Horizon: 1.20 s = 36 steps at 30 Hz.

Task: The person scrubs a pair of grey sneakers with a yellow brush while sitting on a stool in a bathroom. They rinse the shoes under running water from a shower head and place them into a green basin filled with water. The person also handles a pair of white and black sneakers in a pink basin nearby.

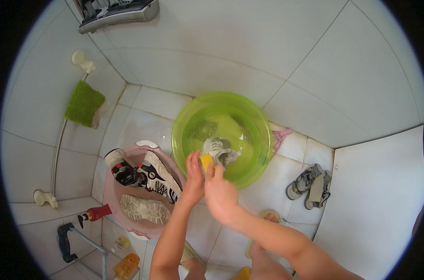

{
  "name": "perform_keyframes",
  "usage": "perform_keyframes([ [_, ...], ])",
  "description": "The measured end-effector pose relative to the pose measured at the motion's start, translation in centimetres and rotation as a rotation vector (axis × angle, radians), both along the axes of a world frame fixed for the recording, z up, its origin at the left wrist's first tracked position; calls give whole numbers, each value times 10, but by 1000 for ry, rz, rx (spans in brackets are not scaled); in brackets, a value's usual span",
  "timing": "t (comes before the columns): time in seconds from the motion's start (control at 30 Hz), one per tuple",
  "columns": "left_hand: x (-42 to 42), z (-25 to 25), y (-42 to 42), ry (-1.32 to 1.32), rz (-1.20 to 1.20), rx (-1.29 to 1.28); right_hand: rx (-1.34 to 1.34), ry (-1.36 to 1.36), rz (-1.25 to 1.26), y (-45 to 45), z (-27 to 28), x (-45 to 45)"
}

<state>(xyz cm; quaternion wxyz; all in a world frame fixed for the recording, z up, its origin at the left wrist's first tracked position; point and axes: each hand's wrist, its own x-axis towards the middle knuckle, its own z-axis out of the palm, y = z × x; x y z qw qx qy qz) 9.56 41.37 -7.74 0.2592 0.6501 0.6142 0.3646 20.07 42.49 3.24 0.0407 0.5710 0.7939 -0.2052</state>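
A green plastic basin [179,140] holds water in front of me. Over its near side is a wet whitish-grey shoe [217,149], its opening turned toward the right. My right hand [219,196] grips a small yellow block [207,162], a brush or a sponge, against the shoe's near side. Alongside, my left hand [195,178] has its fingers stretched up by the shoe's left edge. Its thumb and palm side are hidden, so whether it holds the shoe is unclear. Another blurred object [205,130] lies under the water at the basin's left.
At left, a pink basin [112,206] contains black-and-white sneakers [157,175] and a sole-up shoe [145,209]. A red pump bottle [98,212] touches its side. Grey sandals [308,185] lie by the white panel [376,196]. Behind the green basin leans a pink plastic object [279,138].
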Motion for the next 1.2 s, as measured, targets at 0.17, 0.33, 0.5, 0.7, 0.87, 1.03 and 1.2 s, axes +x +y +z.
perform_keyframes([
  [0.17, 16, 0, 9, -45, -13, -46, 75, 123, -81, 30, -46, 15],
  [0.33, 6, -2, -4, -24, -19, -25, 14, 1, -13, 7, -25, 7],
  [0.5, 0, -12, 2, -35, -24, -2, 223, -111, 25, -4, -34, -2],
  [0.7, 12, 0, 4, -80, -48, -36, 198, 18, -49, 29, -49, 17],
  [0.87, 6, -11, 3, -56, -63, -12, 234, -36, 6, 15, -57, 17],
  [1.03, 6, -8, 1, -59, -44, -10, 256, -96, 57, -2, -46, 13],
  [1.2, 9, -3, 5, -86, -64, -32, 197, 11, 3, 25, -44, 18],
])
